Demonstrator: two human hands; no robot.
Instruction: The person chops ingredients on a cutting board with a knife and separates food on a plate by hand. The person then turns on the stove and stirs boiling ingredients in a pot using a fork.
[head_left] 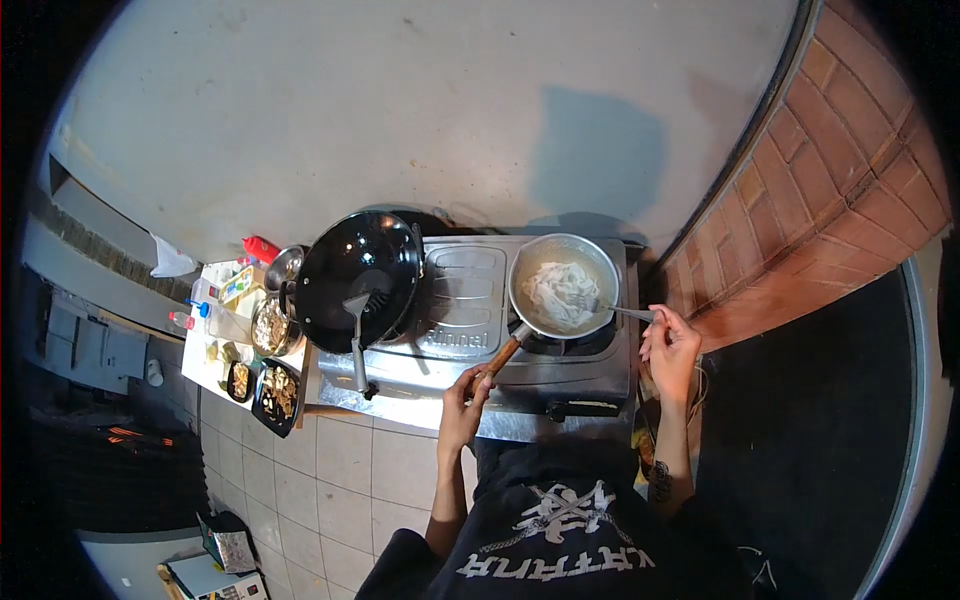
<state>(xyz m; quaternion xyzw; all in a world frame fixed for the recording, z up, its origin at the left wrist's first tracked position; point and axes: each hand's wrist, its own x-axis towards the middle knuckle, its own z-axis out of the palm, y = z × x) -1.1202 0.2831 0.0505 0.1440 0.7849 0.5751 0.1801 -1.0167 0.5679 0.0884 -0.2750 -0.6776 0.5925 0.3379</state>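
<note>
My left hand (463,405) is closed around the wooden handle (510,350) of a silver saucepan (544,247), which sits on the right burner of a steel gas stove (470,262). White noodles (560,294) lie in the pan, in what looks like cloudy liquid. To the right of the pan, my right hand (671,348) pinches the end of a metal fork (630,313). The fork reaches over the pan's rim, its head among the noodles.
A black wok (335,250) stands on the left burner with a spatula (357,330) resting in it. Left of the stove, a white table (205,352) carries black dishes of chopped food (275,392), a metal bowl (286,268) and a red bottle (261,249). A brick wall (800,200) rises on the right.
</note>
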